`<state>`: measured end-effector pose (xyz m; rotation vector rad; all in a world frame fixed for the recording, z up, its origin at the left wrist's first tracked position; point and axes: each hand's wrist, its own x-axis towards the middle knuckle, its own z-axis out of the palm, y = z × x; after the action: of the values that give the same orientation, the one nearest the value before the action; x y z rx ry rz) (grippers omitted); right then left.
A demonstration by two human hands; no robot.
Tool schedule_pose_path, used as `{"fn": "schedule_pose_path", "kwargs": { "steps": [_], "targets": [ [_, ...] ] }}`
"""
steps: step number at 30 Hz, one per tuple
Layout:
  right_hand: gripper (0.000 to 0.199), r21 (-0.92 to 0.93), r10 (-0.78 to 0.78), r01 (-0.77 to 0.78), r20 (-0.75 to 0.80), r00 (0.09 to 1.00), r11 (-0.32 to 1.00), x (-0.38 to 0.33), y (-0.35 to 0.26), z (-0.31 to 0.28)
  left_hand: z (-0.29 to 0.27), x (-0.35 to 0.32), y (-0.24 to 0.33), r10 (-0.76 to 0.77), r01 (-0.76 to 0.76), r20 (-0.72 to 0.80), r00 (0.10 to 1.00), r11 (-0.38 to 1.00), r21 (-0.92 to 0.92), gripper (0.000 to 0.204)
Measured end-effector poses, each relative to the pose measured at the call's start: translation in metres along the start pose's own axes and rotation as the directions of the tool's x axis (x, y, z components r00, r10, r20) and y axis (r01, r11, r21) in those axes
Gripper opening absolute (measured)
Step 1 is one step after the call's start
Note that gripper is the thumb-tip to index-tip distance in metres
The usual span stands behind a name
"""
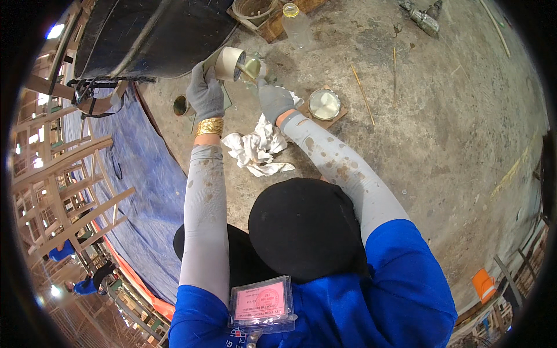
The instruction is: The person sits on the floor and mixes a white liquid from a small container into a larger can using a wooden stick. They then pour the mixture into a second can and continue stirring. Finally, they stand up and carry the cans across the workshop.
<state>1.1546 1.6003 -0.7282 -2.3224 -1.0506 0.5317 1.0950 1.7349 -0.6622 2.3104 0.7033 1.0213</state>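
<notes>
My left hand (204, 91), in a grey glove with gold bangles at the wrist, grips a cream-coloured tin can (230, 62) tipped on its side, mouth toward the right. My right hand (272, 100), also grey-gloved, holds a thin stick (248, 72) that reaches into the can's mouth. A small glass jar (259, 72) sits just under the can's opening. Both sleeves are spotted with brown stains.
A crumpled white rag (257, 148) lies on the concrete floor (418, 116) below my hands. An open tin (324, 104) on a wooden square, a clear plastic bottle (297, 24), a small dark tin (181, 105), loose sticks (362, 87), a black tub (151, 35), blue tarpaulin (145, 185) and wooden frames (64, 191).
</notes>
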Motion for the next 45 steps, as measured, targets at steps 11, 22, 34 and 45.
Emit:
{"fn": "schedule_pose_path", "kwargs": {
  "steps": [11, 22, 34, 45],
  "targets": [
    [0.028, 0.030, -0.045, 0.044, 0.044, 0.998, 0.999, 0.003, 0.000, -0.004, 0.000, 0.005, 0.005, 0.065, -0.070, 0.068, 0.996, 0.995, 0.073, 0.014],
    [0.021, 0.027, 0.061, -0.059, -0.085, 0.995, 0.998, 0.003, 0.008, 0.017, 0.010, 0.003, 0.013, 0.008, -0.004, -0.058, 0.998, 0.998, 0.063, 0.013],
    [0.025, -0.007, -0.010, 0.010, -0.013, 1.000, 1.000, 0.007, -0.007, 0.009, 0.007, 0.002, 0.009, -0.022, 0.027, -0.045, 0.999, 0.993, 0.111, 0.013],
    [0.020, 0.109, 0.115, -0.111, -0.030, 0.993, 0.988, 0.003, 0.001, 0.013, 0.007, 0.002, 0.009, -0.152, 0.168, -0.118, 0.981, 0.975, 0.143, 0.015]
  ]
}}
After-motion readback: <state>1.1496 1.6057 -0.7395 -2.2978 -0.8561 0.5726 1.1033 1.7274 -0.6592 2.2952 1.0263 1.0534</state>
